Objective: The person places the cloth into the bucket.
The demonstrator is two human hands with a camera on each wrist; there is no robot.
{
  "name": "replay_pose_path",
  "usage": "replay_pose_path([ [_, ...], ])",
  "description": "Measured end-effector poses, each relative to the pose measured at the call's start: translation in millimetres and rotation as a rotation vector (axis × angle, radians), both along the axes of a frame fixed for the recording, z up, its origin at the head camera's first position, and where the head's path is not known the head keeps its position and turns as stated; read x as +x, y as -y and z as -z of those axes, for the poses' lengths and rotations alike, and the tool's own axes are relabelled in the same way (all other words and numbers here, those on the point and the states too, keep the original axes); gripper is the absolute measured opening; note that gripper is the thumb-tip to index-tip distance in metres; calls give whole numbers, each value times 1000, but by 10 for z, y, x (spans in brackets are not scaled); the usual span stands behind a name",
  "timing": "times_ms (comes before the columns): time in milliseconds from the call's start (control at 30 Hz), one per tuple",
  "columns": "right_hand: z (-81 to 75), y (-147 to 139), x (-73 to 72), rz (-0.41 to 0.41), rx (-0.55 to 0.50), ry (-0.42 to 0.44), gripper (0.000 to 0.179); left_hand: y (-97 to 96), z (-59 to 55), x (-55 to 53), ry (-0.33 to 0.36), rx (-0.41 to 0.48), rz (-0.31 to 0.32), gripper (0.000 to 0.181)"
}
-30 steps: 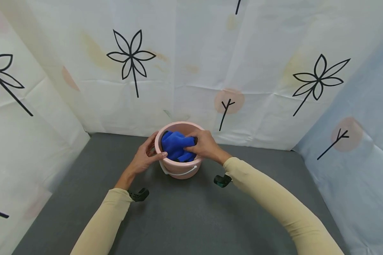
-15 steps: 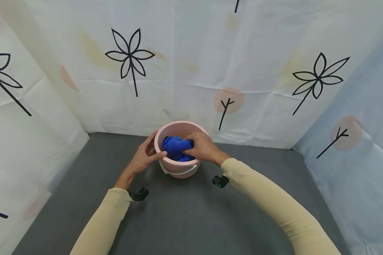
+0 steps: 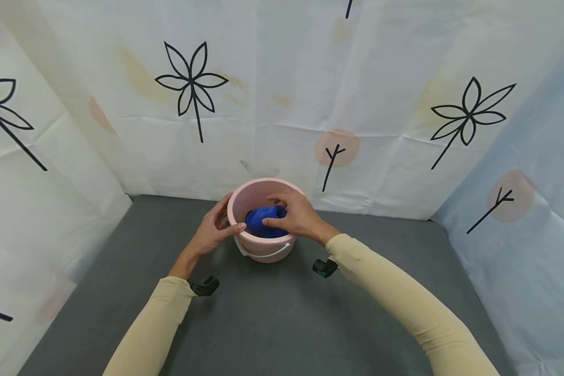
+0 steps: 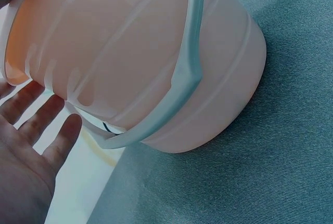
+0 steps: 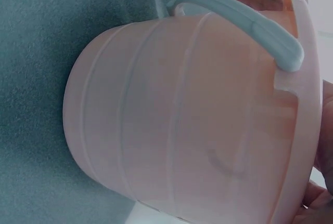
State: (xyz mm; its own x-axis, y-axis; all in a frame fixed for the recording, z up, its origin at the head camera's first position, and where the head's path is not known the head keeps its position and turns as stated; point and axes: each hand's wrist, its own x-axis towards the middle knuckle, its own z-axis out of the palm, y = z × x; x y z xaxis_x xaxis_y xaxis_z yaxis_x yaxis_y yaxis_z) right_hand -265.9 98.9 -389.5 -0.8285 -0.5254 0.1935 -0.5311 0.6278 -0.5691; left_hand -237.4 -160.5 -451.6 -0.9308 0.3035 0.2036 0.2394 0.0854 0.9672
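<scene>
A pink bucket (image 3: 266,242) stands at the back of the grey surface, its white handle (image 3: 263,256) hanging in front. My left hand (image 3: 210,234) holds the bucket's left rim, thumb over the edge and fingers outside along the wall; the left wrist view shows those fingers (image 4: 44,115) against it. Inside lies a bunched blue cloth (image 3: 258,218) with dark trim. Over it, within the bucket's mouth, my right hand (image 3: 301,215) has thumb and fingers spread apart, the thumb overlapping the cloth. In the right wrist view the bucket wall (image 5: 156,104) hides most of that hand.
A pale fabric wall (image 3: 282,104) with flower drawings rises right behind the bucket. Side panels (image 3: 521,250) flank the grey table (image 3: 282,324). A dark wrist device (image 3: 326,267) hangs below the right cuff, another (image 3: 206,287) below the left.
The blue cloth has sunk lower and become more compact in the bucket. My right hand's fingers have come off it and lifted. My left hand keeps its hold on the rim.
</scene>
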Motion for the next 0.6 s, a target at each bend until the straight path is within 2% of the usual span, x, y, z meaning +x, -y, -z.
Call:
replay_pose_path([
  [300,-27,-20,25,45,-96,-15,53,-4,-13,11,3,-1,-4,86],
  [467,-86,-62,81,69,-159,2,52,-2,-8,7,-4,-1,-2,85],
  [600,-130,-141,122,78,-213,-17,50,-3,-12,9,-10,6,-1,85],
])
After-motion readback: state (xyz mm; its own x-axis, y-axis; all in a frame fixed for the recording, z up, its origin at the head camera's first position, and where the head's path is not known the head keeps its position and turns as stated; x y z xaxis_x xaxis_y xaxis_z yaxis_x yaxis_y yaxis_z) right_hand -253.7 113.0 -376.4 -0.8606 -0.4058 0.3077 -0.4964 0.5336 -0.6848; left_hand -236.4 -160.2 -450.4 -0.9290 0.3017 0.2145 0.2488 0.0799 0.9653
